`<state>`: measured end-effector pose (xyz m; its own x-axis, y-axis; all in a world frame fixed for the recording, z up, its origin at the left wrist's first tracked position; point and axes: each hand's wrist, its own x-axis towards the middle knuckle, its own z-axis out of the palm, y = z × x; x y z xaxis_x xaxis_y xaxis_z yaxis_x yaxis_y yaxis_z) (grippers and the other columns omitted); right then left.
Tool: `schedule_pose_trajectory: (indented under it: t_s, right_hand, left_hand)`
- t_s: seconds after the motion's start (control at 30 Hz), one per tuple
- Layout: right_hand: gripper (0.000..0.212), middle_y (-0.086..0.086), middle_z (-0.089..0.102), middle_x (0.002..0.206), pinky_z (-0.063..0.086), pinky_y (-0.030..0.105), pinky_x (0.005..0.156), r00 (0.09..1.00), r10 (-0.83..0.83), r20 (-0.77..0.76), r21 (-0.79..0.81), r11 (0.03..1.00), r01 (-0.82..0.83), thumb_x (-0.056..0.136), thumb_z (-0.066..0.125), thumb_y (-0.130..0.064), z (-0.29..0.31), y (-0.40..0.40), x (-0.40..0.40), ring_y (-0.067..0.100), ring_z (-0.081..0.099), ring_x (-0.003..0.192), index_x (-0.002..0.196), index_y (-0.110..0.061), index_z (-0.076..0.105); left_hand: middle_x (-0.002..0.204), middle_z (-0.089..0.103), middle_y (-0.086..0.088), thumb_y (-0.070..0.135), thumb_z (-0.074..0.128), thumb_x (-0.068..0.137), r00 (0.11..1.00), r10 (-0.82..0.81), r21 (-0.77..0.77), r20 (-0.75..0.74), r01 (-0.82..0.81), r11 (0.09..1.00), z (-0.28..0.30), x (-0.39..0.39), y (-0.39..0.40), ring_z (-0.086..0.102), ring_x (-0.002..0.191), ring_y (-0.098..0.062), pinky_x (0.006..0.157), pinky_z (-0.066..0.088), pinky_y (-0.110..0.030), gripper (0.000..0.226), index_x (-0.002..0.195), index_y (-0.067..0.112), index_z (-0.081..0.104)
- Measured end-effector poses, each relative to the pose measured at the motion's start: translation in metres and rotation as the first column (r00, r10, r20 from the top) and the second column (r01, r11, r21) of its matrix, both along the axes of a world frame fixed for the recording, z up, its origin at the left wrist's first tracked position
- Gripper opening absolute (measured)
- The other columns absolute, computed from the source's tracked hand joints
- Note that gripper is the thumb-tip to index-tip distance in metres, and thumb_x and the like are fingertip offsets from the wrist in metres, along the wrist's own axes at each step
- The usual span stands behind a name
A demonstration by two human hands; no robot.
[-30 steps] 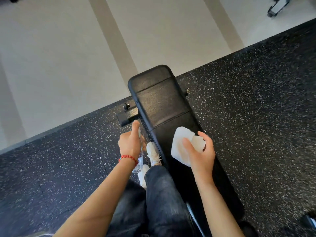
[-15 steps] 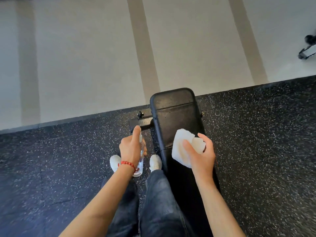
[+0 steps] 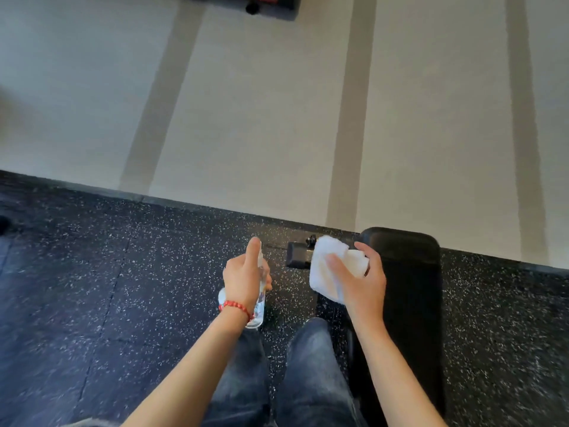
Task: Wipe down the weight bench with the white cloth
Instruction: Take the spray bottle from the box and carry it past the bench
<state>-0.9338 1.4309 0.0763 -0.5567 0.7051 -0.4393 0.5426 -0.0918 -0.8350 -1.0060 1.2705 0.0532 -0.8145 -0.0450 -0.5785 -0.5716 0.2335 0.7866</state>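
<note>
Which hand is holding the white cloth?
The right hand grips the white cloth; the left hand, with the red bracelet, holds a clear bottle.

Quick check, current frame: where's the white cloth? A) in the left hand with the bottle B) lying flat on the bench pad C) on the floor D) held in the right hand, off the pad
D: the right hand grips the white cloth in the air beside the weight bench, while the left hand holds a clear spray bottle.

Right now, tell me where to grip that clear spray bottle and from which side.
Grip the clear spray bottle round its slim upright body from the left, as the left hand does, index finger on top of the nozzle. The right hand holds the white cloth.
</note>
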Motion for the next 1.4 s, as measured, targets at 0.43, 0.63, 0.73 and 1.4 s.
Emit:
schedule_pose_trajectory:
  t_s: [0.43,0.63,0.73,1.4]
  right_hand:
    - [0.048,-0.014,0.059,0.095,0.048,0.027,0.07,0.879,0.476,-0.015,-0.004,0.879,-0.476,0.065,0.081,-0.033,0.009,-0.17,-0.181,0.008,0.058,0.083,0.104,-0.04,0.053]
    - [0.05,-0.017,0.058,0.092,0.045,0.017,0.065,0.715,0.698,-0.033,0.002,0.715,-0.699,0.062,0.082,-0.033,0.008,-0.229,-0.269,-0.004,0.057,0.078,0.103,-0.039,0.052]
    - [0.05,-0.017,0.057,0.093,0.044,0.019,0.068,0.626,0.78,-0.029,0.019,0.626,-0.779,0.064,0.082,-0.03,0.01,-0.253,-0.308,0.004,0.056,0.082,0.105,-0.034,0.053]
    - [0.048,-0.014,0.056,0.094,0.046,0.019,0.065,0.176,0.98,-0.094,0.027,0.179,-0.983,0.067,0.081,-0.026,0.025,-0.526,-0.428,0.002,0.055,0.081,0.107,-0.028,0.054]
  left_hand:
    - [0.037,0.052,-0.003,0.052,0.036,0.093,0.882,0.469,-0.018,-0.038,-0.47,0.882,0.011,-0.112,-0.179,0.05,0.034,-0.015,0.048,0.043,-0.025,0.069,0.042,0.008,0.051]
    - [0.039,0.053,-0.007,0.053,0.036,0.093,0.712,0.702,-0.008,-0.034,-0.702,0.712,0.009,-0.149,-0.236,0.051,0.038,-0.021,0.048,0.045,-0.027,0.071,0.04,0.008,0.053]
    - [0.039,0.054,-0.007,0.055,0.037,0.09,0.651,0.757,-0.026,-0.051,-0.759,0.651,0.016,-0.172,-0.254,0.052,0.039,-0.022,0.055,0.047,-0.031,0.071,0.035,0.013,0.053]
    - [0.04,0.054,-0.006,0.066,0.04,0.074,0.242,0.97,0.07,-0.033,-0.967,0.244,0.025,-0.24,-0.484,0.052,0.036,-0.019,0.049,0.045,-0.028,0.064,0.038,0.015,0.055]
